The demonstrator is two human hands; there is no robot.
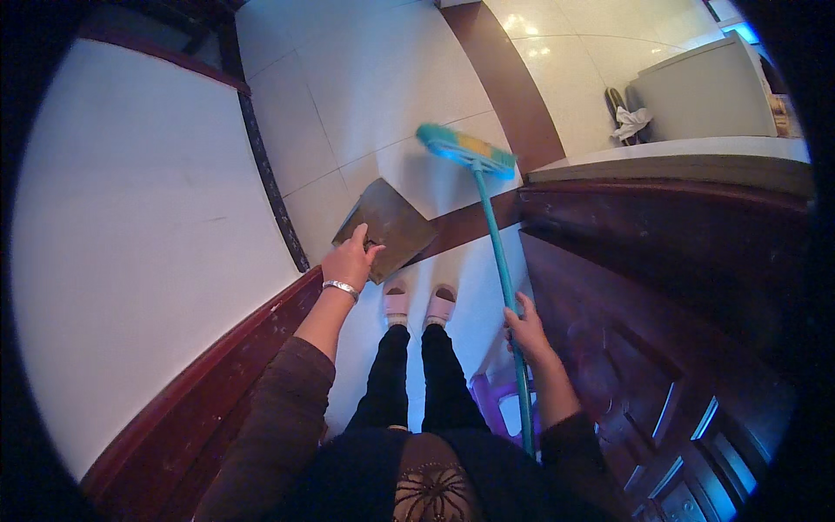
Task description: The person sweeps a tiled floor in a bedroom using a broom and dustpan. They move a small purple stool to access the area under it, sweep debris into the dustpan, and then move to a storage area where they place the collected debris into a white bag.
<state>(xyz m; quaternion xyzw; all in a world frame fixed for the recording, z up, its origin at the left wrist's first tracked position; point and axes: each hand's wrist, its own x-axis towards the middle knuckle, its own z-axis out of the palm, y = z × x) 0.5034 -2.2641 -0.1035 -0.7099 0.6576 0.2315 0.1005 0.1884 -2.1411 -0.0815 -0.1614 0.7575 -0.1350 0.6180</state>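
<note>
My left hand point(349, 261) is closed around the upper end of a dustpan point(398, 225); its handle is mostly hidden under the fingers. The flat, brownish pan hangs in front of my feet, its wide edge turned away from me. My right hand point(527, 329) grips the turquoise pole of a broom point(492, 228) partway along its length. Ahead and to the right, the broom head point(466, 149) has turquoise and yellow bristles and looks slightly blurred. A gap separates it from the dustpan. Whether the bristles touch the floor I cannot tell.
A dark red panelled door point(626, 365) stands at my right, with a purple plastic stool point(499, 404) beside my leg. On the left runs a white wall point(150, 215) with dark red trim. A brown floor strip point(509, 85) borders the tiles point(365, 78). Shoes point(613, 104) lie by a grey cabinet point(708, 98).
</note>
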